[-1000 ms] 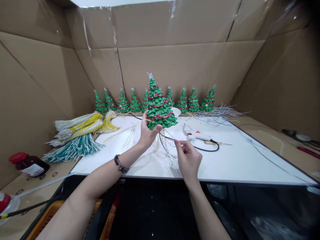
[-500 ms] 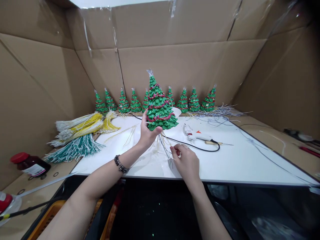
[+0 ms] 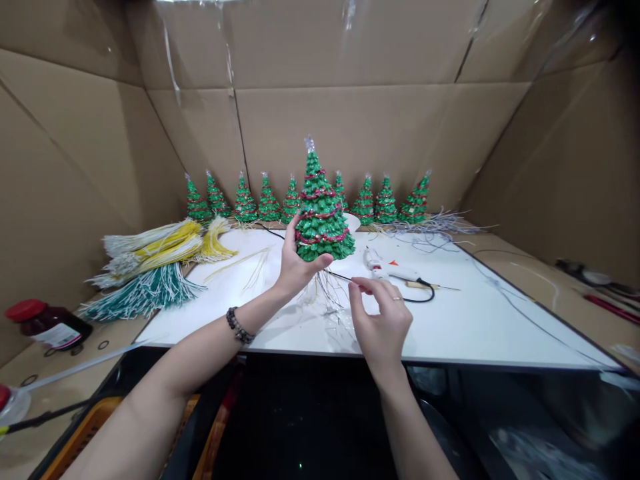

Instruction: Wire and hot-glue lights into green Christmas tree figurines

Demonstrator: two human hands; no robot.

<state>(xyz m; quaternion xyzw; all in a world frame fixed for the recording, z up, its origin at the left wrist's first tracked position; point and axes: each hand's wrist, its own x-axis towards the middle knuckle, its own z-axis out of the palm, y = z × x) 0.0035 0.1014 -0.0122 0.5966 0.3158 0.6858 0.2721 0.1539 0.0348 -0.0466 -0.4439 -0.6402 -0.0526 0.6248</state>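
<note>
A small green Christmas tree point(image 3: 325, 223) with red garlands and a clear star on top stands upright in my left hand point(image 3: 297, 263). That hand is closed round its left side and base, with the thumb under the front edge. Thin wires point(image 3: 327, 290) hang from beneath the tree over the white board. My right hand point(image 3: 383, 313) is to the right of these wires, thumb and forefinger pinched together. Whatever lies between those fingertips is too fine to make out. A ring is on one finger of it.
Several similar trees point(image 3: 269, 201) line the cardboard back wall. Bundles of yellow, white and green wires point(image 3: 150, 287) lie left. A white glue gun point(image 3: 395, 270) with a black cord and an awl point(image 3: 433, 287) rest right on the white board point(image 3: 465, 327). A red-lidded jar point(image 3: 50, 327) stands far left.
My right hand has moved a little right and away from the wires, its fingers now raised in a pinch. The tree in my left hand has turned slightly and become more upright.
</note>
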